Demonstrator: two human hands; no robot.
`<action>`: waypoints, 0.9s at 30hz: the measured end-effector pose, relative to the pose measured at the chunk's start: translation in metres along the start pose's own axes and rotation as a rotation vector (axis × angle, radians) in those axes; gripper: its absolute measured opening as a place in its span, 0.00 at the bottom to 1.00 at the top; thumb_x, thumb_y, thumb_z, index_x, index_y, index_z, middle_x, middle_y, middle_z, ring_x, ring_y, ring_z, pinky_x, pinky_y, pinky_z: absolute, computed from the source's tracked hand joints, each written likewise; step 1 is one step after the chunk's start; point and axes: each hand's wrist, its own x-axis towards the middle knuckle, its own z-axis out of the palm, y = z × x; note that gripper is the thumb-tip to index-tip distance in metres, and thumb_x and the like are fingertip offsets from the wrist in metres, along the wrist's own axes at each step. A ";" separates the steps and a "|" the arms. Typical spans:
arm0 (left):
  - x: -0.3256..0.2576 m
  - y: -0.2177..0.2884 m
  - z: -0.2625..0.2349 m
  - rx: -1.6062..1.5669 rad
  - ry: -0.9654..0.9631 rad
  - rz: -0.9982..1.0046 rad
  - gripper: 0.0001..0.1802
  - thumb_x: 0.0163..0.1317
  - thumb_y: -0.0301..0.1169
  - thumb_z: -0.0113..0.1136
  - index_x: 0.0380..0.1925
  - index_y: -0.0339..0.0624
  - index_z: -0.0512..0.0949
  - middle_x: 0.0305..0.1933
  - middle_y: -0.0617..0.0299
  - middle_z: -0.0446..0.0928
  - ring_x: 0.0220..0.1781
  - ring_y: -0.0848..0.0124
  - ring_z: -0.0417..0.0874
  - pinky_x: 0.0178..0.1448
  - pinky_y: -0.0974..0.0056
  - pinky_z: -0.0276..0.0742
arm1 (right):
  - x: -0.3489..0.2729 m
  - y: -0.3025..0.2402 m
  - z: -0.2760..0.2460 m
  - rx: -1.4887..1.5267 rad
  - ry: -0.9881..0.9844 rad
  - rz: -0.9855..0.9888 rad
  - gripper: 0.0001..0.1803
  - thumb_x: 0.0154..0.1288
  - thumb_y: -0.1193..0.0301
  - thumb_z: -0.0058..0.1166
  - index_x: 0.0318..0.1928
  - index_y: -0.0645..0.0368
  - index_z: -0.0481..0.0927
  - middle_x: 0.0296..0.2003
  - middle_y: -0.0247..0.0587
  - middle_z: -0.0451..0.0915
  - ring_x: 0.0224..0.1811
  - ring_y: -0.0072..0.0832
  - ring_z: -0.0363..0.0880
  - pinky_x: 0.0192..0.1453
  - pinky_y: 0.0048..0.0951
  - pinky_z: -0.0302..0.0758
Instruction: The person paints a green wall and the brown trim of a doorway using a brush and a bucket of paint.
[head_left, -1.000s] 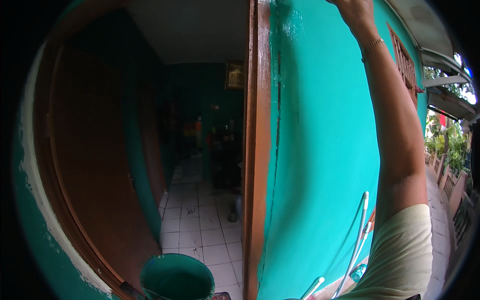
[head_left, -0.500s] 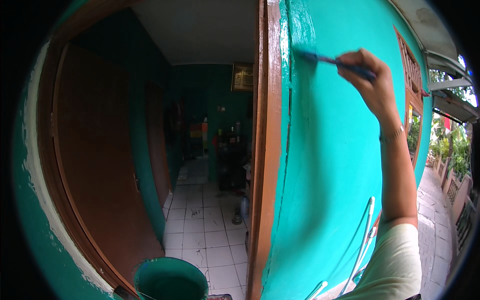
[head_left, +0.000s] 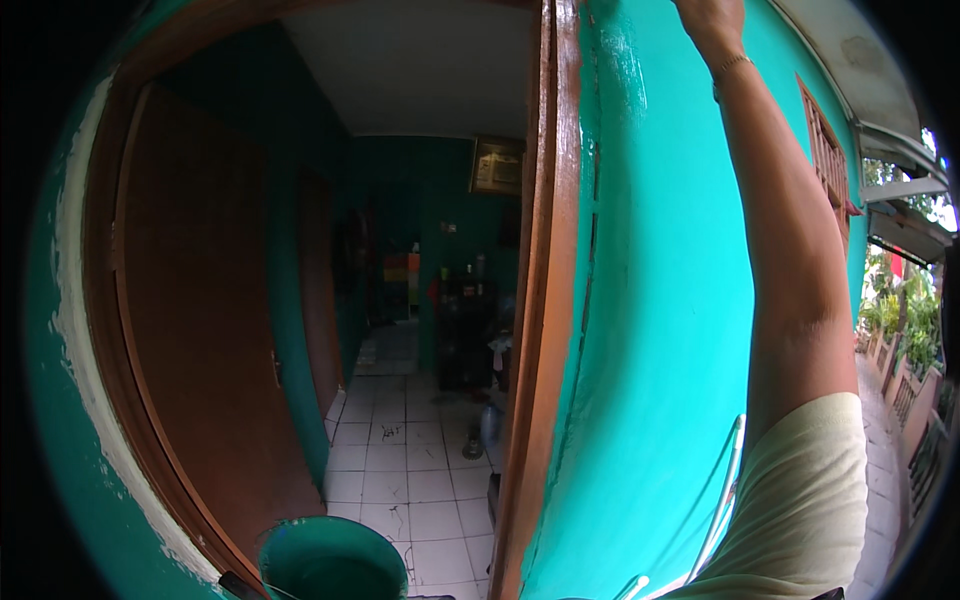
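Turquoise wall (head_left: 680, 300) against raised right hand (head_left: 710, 18)

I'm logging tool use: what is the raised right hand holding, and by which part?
Cannot be told: the right hand is cut off at the picture's top edge against the turquoise wall; no tool shows.

Bucket (head_left: 333, 572) btm left of doorframe (head_left: 540, 330), wall (head_left: 660, 330) right.

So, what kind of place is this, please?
Probably the front entrance of a house, seen from the porch. A turquoise wall meets a brown door frame, a tiled hallway runs inside, and a paint bucket stands by the threshold. The right hand reaches up the wall.
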 end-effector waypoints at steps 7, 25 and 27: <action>0.003 -0.001 -0.001 0.011 -0.007 -0.001 0.19 0.54 0.16 0.59 0.48 0.35 0.75 0.40 0.53 0.80 0.36 0.57 0.82 0.32 0.55 0.80 | -0.044 0.005 0.004 -0.092 -0.166 0.084 0.09 0.53 0.79 0.67 0.36 0.66 0.82 0.32 0.44 0.86 0.35 0.27 0.83 0.41 0.29 0.78; -0.012 -0.008 0.005 0.012 -0.020 -0.010 0.20 0.55 0.17 0.59 0.50 0.36 0.75 0.42 0.54 0.80 0.38 0.58 0.82 0.35 0.55 0.80 | -0.026 -0.006 -0.008 -0.016 -0.095 -0.007 0.09 0.53 0.79 0.67 0.36 0.66 0.82 0.31 0.43 0.85 0.35 0.27 0.82 0.40 0.28 0.77; -0.012 -0.012 0.009 0.007 -0.030 -0.021 0.20 0.55 0.18 0.59 0.50 0.36 0.75 0.42 0.54 0.79 0.38 0.58 0.82 0.36 0.55 0.80 | -0.002 0.004 0.008 0.001 -0.048 0.010 0.10 0.52 0.80 0.67 0.36 0.66 0.83 0.31 0.43 0.86 0.35 0.27 0.83 0.41 0.28 0.77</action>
